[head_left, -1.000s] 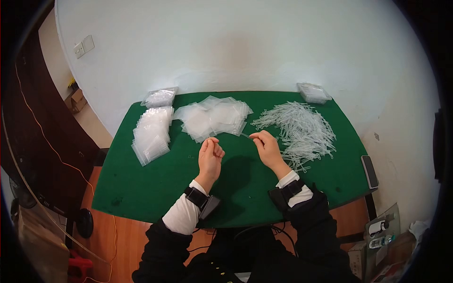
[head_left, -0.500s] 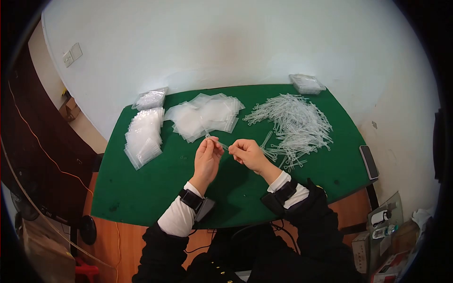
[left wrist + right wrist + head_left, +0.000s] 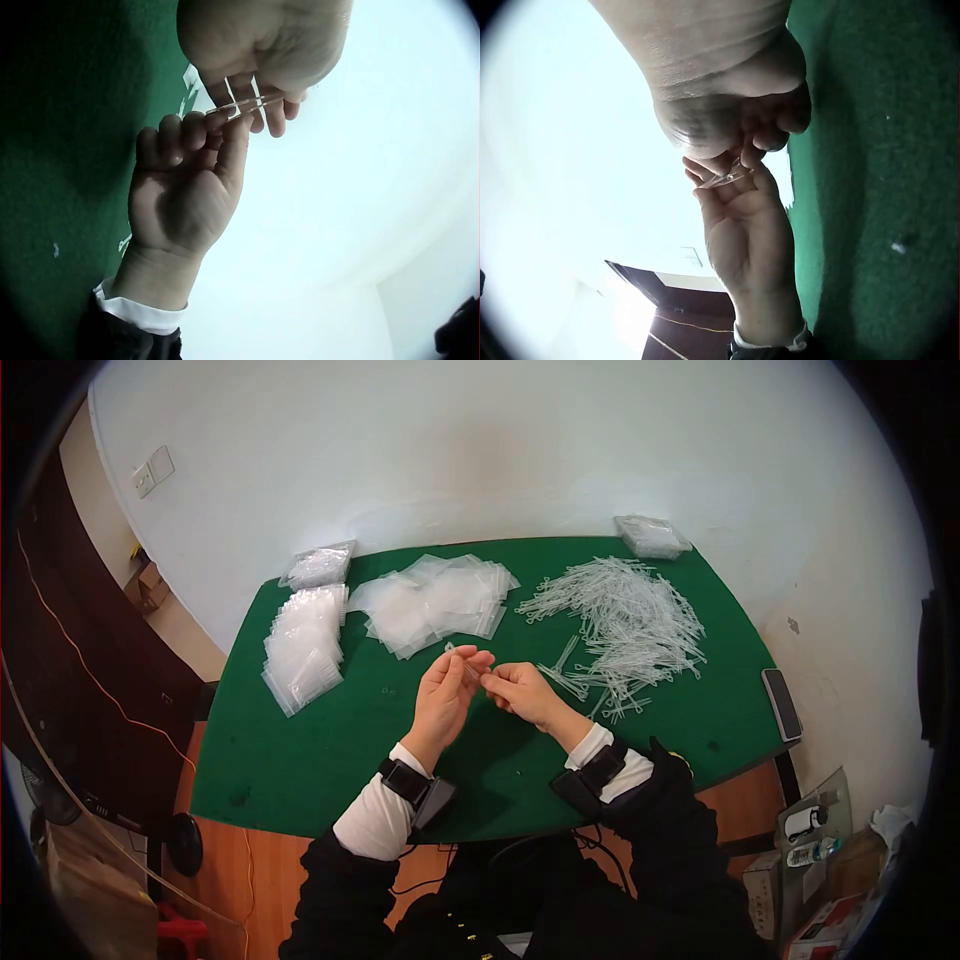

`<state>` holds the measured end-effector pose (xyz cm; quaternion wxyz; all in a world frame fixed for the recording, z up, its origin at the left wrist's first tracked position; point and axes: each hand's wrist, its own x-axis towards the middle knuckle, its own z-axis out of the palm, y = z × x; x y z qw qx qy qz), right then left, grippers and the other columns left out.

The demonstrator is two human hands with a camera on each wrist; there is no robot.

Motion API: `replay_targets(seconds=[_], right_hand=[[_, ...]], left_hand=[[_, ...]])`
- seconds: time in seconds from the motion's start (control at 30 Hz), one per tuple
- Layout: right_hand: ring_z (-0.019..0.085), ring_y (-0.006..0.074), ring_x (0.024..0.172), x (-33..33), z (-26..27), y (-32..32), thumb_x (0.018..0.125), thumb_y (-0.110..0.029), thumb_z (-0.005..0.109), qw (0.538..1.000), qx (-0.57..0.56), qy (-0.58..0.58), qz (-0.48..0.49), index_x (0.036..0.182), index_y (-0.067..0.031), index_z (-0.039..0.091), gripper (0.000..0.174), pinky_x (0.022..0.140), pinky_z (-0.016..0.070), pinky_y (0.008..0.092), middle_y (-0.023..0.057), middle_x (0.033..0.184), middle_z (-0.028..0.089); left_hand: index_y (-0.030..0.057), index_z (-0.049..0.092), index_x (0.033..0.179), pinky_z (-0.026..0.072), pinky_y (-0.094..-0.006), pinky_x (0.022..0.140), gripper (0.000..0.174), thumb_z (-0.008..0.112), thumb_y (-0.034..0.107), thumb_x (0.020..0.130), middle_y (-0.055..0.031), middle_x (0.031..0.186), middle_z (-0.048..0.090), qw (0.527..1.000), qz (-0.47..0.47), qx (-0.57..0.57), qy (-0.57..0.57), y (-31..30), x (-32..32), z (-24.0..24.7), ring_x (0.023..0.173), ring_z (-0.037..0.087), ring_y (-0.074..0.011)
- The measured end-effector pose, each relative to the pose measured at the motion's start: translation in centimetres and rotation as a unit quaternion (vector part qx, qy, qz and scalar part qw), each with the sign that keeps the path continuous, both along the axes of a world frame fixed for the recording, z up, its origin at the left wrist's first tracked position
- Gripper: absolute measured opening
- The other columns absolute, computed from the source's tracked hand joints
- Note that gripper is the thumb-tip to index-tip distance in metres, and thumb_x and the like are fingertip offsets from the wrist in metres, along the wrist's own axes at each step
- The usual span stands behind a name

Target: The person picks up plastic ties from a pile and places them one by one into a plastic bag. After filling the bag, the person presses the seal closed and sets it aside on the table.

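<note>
Thin clear plastic pieces (image 3: 251, 107) stretch between the two hands over the middle of the green table. The left hand (image 3: 442, 700) pinches them between thumb and fingers, palm turned up. On their other end the right hand (image 3: 528, 694) has its thumb and index finger closed, the remaining fingers curled. In the right wrist view the pieces (image 3: 727, 178) lie across the fingers of the left hand (image 3: 750, 232). A large heap of similar looped pieces (image 3: 640, 620) lies right of the hands, and overlapping clear bags (image 3: 435, 600) lie just beyond them.
A fanned stack of clear bags (image 3: 305, 645) lies on the left of the green table (image 3: 300, 780). Packed bundles stand at the back left (image 3: 320, 564) and back right (image 3: 652, 537). A phone (image 3: 782, 704) lies at the right edge.
The right hand has moved left from beside the heap to meet the left hand, bringing a clear piece with it. Over the last half second the hands have drawn slightly closer together.
</note>
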<state>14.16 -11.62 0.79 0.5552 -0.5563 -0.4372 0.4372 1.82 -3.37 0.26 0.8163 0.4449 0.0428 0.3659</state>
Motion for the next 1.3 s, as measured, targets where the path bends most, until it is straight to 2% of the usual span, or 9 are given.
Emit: replay_targets(seconds=[0.2, 0.6, 0.83, 0.97, 1.07, 1.1, 1.17, 1.27, 1.3], right_hand=[[0.043, 0.0033, 0.050, 0.3, -0.3, 0.1, 0.083, -0.024, 0.057, 1.000, -0.018, -0.001, 0.022, 0.071, -0.0053, 0.058, 0.023, 0.045, 0.0328, 0.0168, -0.0032, 0.060, 0.051], [0.045, 0.0037, 0.051, 0.1, 0.0, -0.1, 0.083, -0.021, 0.055, 0.999, -0.017, -0.005, 0.039, 0.077, -0.0037, 0.058, 0.019, 0.045, 0.0339, 0.0173, -0.0024, 0.062, 0.052], [0.045, 0.0034, 0.052, 0.4, 0.3, -0.1, 0.084, -0.020, 0.054, 0.997, -0.030, -0.038, 0.055, 0.077, -0.0036, 0.058, 0.018, 0.046, 0.0340, 0.0170, -0.0021, 0.062, 0.053], [0.053, 0.0114, 0.055, 1.5, -0.3, -0.1, 0.080, -0.020, 0.055, 0.995, -0.016, -0.088, 0.039, 0.077, -0.0037, 0.059, 0.017, 0.049, 0.0406, 0.0241, 0.0031, 0.065, 0.058], [0.060, 0.0239, 0.062, 3.1, 0.2, -0.6, 0.077, -0.020, 0.057, 0.907, 0.020, -0.402, -0.125, 0.078, -0.0055, 0.061, 0.015, 0.055, 0.0458, 0.0336, 0.0095, 0.070, 0.062], [0.060, 0.0239, 0.062, 3.7, 0.5, -0.9, 0.077, -0.020, 0.057, 0.907, 0.019, -0.402, -0.124, 0.078, -0.0055, 0.061, 0.015, 0.055, 0.0458, 0.0336, 0.0095, 0.070, 0.062], [0.060, 0.0322, 0.071, 4.8, 1.3, -1.5, 0.074, -0.021, 0.059, 0.835, -0.066, -0.508, -0.199, 0.081, -0.0071, 0.063, 0.016, 0.061, 0.0474, 0.0410, 0.0129, 0.076, 0.062], [0.061, 0.0318, 0.073, 6.4, 1.9, -2.6, 0.072, -0.023, 0.061, 0.802, -0.131, -0.541, -0.215, 0.082, -0.0070, 0.063, 0.019, 0.063, 0.0480, 0.0406, 0.0131, 0.076, 0.063], [0.061, 0.0316, 0.073, 6.8, 2.1, -3.0, 0.072, -0.024, 0.062, 0.784, -0.163, -0.556, -0.224, 0.082, -0.0069, 0.063, 0.020, 0.064, 0.0482, 0.0404, 0.0133, 0.076, 0.063]], left_hand=[[0.0020, 0.051, 0.106, 0.0432, -0.0298, 0.084, 0.025, 0.039, 0.021, 0.094, -0.0086, 0.102, 0.058, 1.000, -0.011, -0.010, 0.002, -0.1, 0.0, 0.0, 0.093, 0.055, -0.0170], [0.0044, 0.050, 0.101, 0.0451, -0.0291, 0.077, 0.022, 0.039, 0.021, 0.094, -0.0060, 0.093, 0.058, 0.999, -0.035, -0.033, -0.025, 0.3, -0.2, -0.3, 0.086, 0.056, -0.0160], [0.0044, 0.050, 0.101, 0.0458, -0.0309, 0.081, 0.021, 0.040, 0.021, 0.094, -0.0056, 0.091, 0.058, 0.997, -0.018, -0.058, -0.037, 0.6, -0.3, -0.2, 0.085, 0.057, -0.0167], [0.0054, 0.050, 0.100, 0.0455, -0.0339, 0.085, 0.019, 0.040, 0.021, 0.094, -0.0039, 0.089, 0.057, 0.996, 0.002, -0.076, -0.040, 1.1, -0.4, -0.2, 0.085, 0.057, -0.0159], [0.0057, 0.050, 0.099, 0.0457, -0.0350, 0.086, 0.019, 0.041, 0.021, 0.093, -0.0032, 0.087, 0.057, 0.995, 0.017, -0.087, -0.036, 1.4, -0.5, -0.4, 0.084, 0.057, -0.0155], [0.0056, 0.050, 0.099, 0.0461, -0.0351, 0.086, 0.019, 0.041, 0.021, 0.093, -0.0032, 0.087, 0.057, 0.995, 0.028, -0.091, -0.033, 1.5, -0.5, -0.5, 0.083, 0.057, -0.0155], [0.0054, 0.049, 0.099, 0.0465, -0.0351, 0.086, 0.019, 0.041, 0.022, 0.093, -0.0033, 0.087, 0.057, 0.994, 0.039, -0.098, -0.030, 1.6, -0.6, -0.4, 0.083, 0.057, -0.0155], [0.0047, 0.049, 0.098, 0.0478, -0.0276, 0.070, 0.019, 0.041, 0.021, 0.094, -0.0014, 0.079, 0.053, 0.986, 0.110, -0.128, 0.016, 1.3, -0.4, -0.2, 0.067, 0.052, -0.0107], [0.0047, 0.049, 0.098, 0.0478, -0.0276, 0.070, 0.019, 0.041, 0.021, 0.094, -0.0014, 0.079, 0.053, 0.985, 0.107, -0.131, 0.015, 1.4, -0.3, -0.5, 0.067, 0.052, -0.0107]])
